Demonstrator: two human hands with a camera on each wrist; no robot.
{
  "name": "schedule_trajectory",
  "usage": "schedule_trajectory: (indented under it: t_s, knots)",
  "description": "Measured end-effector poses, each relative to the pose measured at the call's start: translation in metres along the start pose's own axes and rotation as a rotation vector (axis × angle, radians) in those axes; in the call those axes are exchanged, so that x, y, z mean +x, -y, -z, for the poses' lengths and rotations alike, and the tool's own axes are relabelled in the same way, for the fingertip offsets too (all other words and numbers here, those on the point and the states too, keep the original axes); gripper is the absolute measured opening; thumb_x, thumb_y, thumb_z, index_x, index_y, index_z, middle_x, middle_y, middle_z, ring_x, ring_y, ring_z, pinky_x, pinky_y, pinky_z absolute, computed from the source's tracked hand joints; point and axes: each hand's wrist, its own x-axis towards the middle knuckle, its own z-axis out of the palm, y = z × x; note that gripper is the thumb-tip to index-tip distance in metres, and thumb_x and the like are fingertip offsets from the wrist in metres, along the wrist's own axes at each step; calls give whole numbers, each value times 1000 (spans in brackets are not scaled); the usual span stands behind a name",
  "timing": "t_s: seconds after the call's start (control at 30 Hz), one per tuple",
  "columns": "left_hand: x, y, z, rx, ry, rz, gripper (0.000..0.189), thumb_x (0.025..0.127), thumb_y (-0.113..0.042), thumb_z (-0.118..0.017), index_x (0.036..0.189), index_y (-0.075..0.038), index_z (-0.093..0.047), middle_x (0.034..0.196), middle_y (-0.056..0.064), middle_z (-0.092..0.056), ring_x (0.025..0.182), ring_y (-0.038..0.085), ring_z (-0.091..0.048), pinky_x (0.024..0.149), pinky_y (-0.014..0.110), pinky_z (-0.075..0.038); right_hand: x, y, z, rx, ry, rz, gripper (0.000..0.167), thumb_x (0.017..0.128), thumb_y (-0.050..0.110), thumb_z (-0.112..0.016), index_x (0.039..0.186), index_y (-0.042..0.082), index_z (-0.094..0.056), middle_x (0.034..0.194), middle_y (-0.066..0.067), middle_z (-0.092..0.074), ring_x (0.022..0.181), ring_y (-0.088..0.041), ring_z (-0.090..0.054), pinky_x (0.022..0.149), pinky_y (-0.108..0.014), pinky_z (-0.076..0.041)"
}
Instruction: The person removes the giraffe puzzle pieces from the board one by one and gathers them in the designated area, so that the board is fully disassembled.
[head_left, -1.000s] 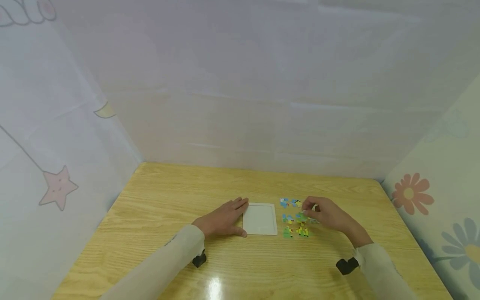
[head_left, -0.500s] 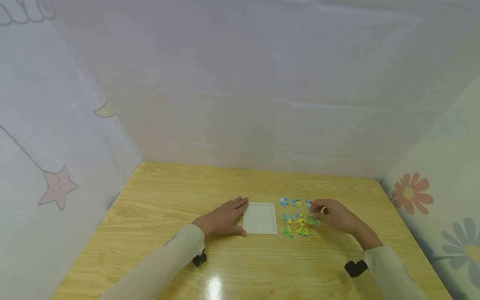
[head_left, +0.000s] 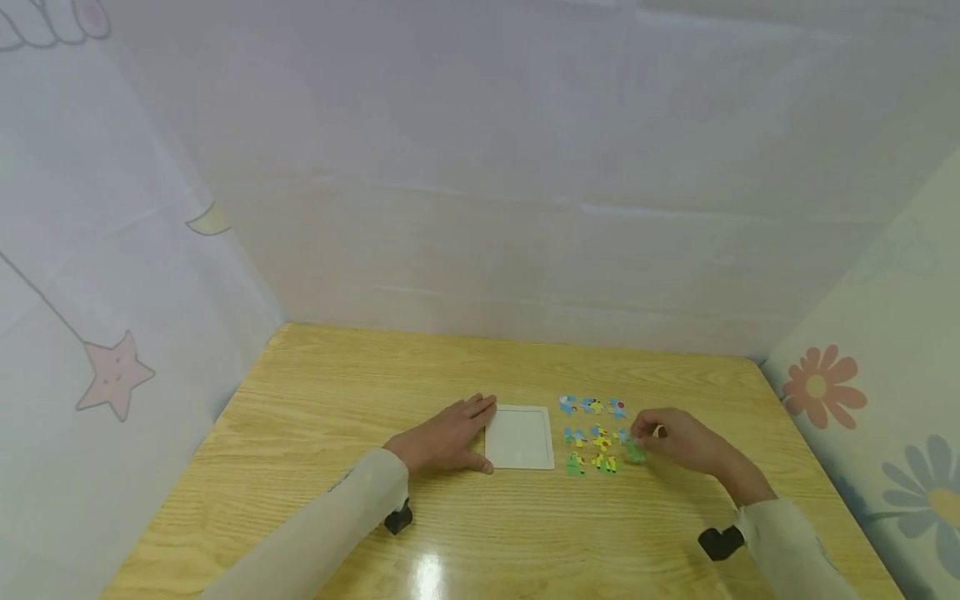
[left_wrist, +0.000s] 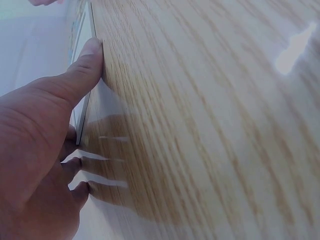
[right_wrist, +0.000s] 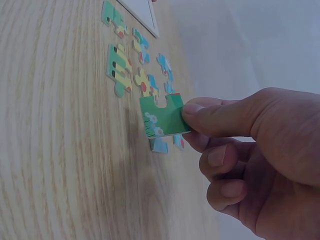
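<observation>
My right hand (head_left: 678, 437) pinches a green jigsaw puzzle piece (right_wrist: 165, 115) between thumb and forefinger; white flowers are printed on it. In the right wrist view this piece hangs over the table, partly covering a blue piece (right_wrist: 159, 145) behind it. Left of the hand in the head view, several more pieces lie in rows, among them a yellow and green piece (head_left: 604, 463) and a blue one with a red spot (head_left: 617, 407). My left hand (head_left: 448, 437) lies with fingers spread along the left edge of a white puzzle tray (head_left: 519, 437), thumb (left_wrist: 90, 55) at its near corner.
The wooden table (head_left: 360, 375) carries the tray and the pieces. A pale cloth backdrop (head_left: 480, 167) rises behind it, with printed side cloths at left and right. A bright light reflection (head_left: 429, 575) shows near the front of the table.
My right hand has moved right and nearer to me with the green puzzle piece, uncovering the rightmost pieces of the rows. My left hand and the tray have stayed in place.
</observation>
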Motion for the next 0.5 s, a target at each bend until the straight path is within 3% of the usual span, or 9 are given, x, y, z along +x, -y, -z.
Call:
schedule_trajectory:
  t_s: [0.5]
  knots:
    - [0, -1, 0, 1, 3, 8, 106, 98, -62, -68, 171, -5, -18, 182, 8, -12, 170, 32, -10, 138, 51, -19, -3, -5, -9, 29, 43, -29, 8, 105, 9, -66, 101, 9, -73, 96, -5, -71, 86, -7, -60, 74, -25, -51]
